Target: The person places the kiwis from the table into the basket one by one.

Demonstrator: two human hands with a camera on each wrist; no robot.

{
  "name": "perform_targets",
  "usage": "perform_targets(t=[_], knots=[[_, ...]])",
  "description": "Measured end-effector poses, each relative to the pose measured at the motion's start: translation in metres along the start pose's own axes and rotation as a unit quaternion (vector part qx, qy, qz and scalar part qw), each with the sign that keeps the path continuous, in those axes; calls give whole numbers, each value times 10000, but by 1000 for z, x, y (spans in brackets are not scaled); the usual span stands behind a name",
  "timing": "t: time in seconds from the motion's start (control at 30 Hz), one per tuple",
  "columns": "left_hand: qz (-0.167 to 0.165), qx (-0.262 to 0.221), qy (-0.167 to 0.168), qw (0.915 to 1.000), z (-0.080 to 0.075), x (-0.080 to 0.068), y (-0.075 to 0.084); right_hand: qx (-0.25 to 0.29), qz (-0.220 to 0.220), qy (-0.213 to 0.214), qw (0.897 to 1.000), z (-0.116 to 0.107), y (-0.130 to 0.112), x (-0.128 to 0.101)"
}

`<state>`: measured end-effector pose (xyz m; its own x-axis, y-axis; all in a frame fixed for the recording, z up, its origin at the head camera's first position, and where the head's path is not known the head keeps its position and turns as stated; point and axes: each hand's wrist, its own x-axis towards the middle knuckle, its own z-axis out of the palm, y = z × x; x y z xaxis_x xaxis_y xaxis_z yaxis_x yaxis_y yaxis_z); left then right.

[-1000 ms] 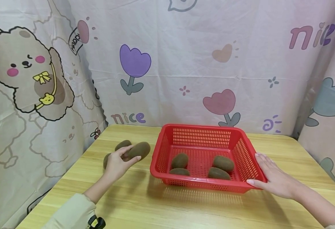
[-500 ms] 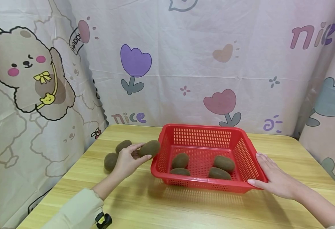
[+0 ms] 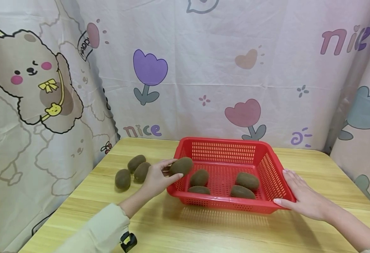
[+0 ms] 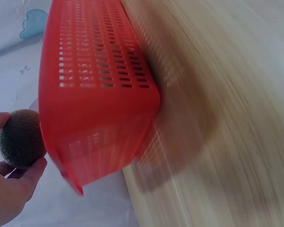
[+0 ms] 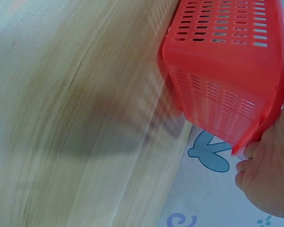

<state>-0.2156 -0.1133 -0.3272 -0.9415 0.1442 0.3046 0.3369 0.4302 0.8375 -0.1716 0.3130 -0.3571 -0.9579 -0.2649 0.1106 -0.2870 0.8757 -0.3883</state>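
My left hand (image 3: 156, 178) holds a brown kiwi (image 3: 181, 166) between thumb and fingers, over the left rim of a red plastic basket (image 3: 222, 199). In the left wrist view the same kiwi (image 4: 22, 139) shows beside the basket's rim, with fingers and thumb around it. My right hand (image 3: 308, 198) grips the basket's near right corner, thumb on the front rim and fingers along the right side. Inside the basket lie several kiwis, among them an upright-leaning kiwi (image 3: 199, 177) at left and another kiwi (image 3: 247, 180) at right.
Three loose kiwis lie on the wooden table (image 3: 159, 235) left of the basket: a back kiwi (image 3: 136, 163), a middle kiwi (image 3: 141, 172) and a front kiwi (image 3: 122, 179). A printed curtain (image 3: 197, 42) hangs behind the table and down its left side.
My left hand has carried its kiwi rightward from beside the loose kiwis to over the basket's left rim, uncovering the middle loose kiwi. My right hand and the basket stay put.
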Motion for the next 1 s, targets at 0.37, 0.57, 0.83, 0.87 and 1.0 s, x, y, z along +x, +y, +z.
perform_targets(t=[0.37, 0.57, 0.83, 0.87, 1.0], knots=[[593, 415, -388, 9966, 36, 9, 8, 103, 56, -77, 9999, 0, 1, 0], [947, 376, -803, 9915, 55, 15, 13, 40, 62, -110, 9999, -1, 0, 1], [756, 1086, -1605, 9781, 82, 24, 21, -110, 109, -144, 9998, -3, -1, 1], [775, 1240, -1728, 9740, 85, 25, 22, -86, 99, -132, 9998, -3, -1, 1], [928, 1747, -2147, 9564, 95, 30, 25, -55, 68, -86, 9999, -2, -1, 1]])
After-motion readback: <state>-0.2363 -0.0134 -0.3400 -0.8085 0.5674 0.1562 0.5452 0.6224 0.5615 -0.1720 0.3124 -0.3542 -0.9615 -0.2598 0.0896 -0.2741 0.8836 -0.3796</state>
